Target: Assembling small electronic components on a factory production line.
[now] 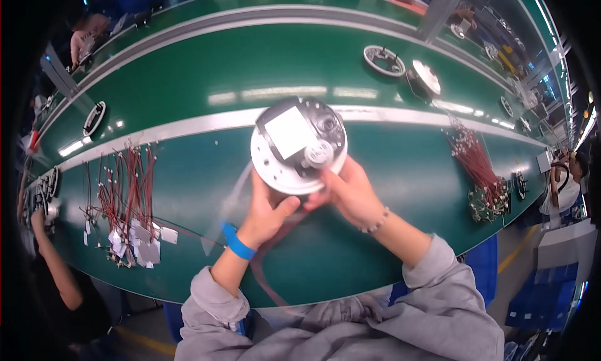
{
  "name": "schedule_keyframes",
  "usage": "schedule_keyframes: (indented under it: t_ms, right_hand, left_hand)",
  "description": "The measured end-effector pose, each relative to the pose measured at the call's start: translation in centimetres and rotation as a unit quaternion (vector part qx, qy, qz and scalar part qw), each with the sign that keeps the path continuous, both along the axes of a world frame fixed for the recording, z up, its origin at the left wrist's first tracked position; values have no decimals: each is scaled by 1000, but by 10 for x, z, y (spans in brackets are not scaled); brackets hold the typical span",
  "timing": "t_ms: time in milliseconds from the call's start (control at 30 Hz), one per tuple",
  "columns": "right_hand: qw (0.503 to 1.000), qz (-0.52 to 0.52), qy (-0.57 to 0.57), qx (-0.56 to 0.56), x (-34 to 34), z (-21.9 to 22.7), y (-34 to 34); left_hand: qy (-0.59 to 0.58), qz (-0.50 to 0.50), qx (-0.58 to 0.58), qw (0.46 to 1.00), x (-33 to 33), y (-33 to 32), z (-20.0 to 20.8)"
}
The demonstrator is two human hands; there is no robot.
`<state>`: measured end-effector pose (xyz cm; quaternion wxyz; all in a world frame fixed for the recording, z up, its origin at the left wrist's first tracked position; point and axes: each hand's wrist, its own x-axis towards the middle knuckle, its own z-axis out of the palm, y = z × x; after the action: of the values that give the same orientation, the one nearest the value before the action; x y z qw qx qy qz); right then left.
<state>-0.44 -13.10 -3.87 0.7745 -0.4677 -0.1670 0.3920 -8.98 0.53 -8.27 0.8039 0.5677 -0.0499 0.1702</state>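
Observation:
Both my hands hold a round white housing (266, 170) above the green table, its black inner side tilted toward me. A white square piece (292, 133) and a small white round part (319, 152) sit on the black inner side. My left hand (266, 208) grips the lower left rim, with its thumb lying below. My right hand (354, 192) is closed on the lower right rim, thumb near the small round part; its fingertips are blurred. A blue wrist strap (239, 242) circles my left wrist, and a beaded bracelet (375, 221) my right.
Bundles of thin red wires lie at left (131, 192) and right (472, 161) on the table (350, 254). On the belt (269, 61) beyond are a white ring-shaped housing (383, 61), a white disc-shaped unit (426, 78) and another housing (94, 118). A co-worker's arm (56, 261) reaches in at left.

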Motion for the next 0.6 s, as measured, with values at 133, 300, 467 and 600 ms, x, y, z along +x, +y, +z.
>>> schedule_keyframes:
  t_ms: [133,300,467,600]
  right_hand:
    - [994,27,99,-40,-21,-22,-46]
    - [960,37,-61,-270,-40,-29,-70]
    - [736,-171,-571,-321,-44,-5,-62]
    - [510,-36,-824,-245,-46,2,-43]
  left_hand:
    - [61,89,47,993,-2,-8,10]
    - [85,97,204,970,-1,-11,-1]
    - [87,94,258,957,-5,-9,2]
    - [114,50,159,979,-6,-8,4]
